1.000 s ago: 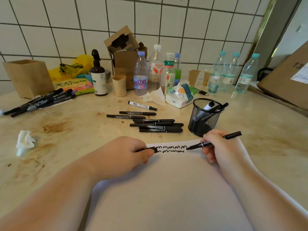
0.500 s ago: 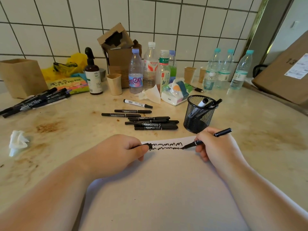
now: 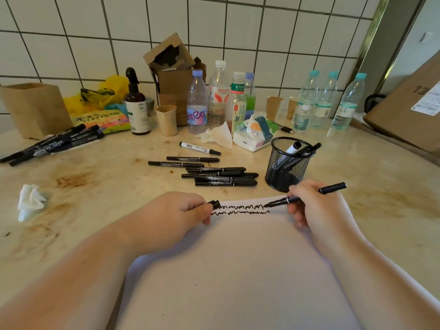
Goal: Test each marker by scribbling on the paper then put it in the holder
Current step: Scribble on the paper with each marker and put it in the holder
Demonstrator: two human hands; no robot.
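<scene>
From my seat, far left on the counter (image 3: pixel 119 186) I see a crumpled tissue (image 3: pixel 31 201) and, behind it, a bundle of black markers (image 3: pixel 57 145) lying in front of a brown box (image 3: pixel 35 108). Moving in, my left hand (image 3: pixel 171 217) rests on the paper (image 3: pixel 238 270), its fingers curled round a black cap (image 3: pixel 215 204), pinching it at the paper's top edge. Behind that hand lies a loose pile of black markers (image 3: pixel 214 175), with one white marker (image 3: pixel 198 148) past them. Two scribbled lines (image 3: pixel 240 210) run across the top of the paper. My right hand (image 3: pixel 312 208) grips the marker (image 3: pixel 307 196) in a writing hold, its tip touching the right end of the upper line. Just behind this hand stands the mesh holder (image 3: pixel 287 166), with a few markers already in it.
</scene>
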